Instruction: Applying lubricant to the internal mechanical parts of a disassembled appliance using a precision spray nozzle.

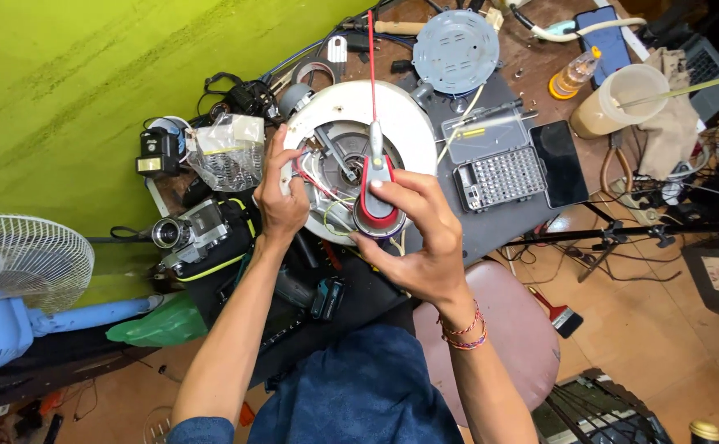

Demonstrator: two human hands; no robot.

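Cooker base (409, 115) upside down on bench; left hand (281, 201) gripping its rim, right hand (417, 238) closed round spray can (376, 210) over it w/ red straw (371, 66). Bit case (499, 173) just beside.

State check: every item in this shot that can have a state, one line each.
white round appliance: turned bottom up, base cover off, wires showing
grey round cover: off, lying on the bench
spray can: held in right hand, red straw fitted, aimed into the appliance
left hand: gripping the appliance rim
bit case: lid open
dark phone: screen off
fan: spinning or not, cannot tell
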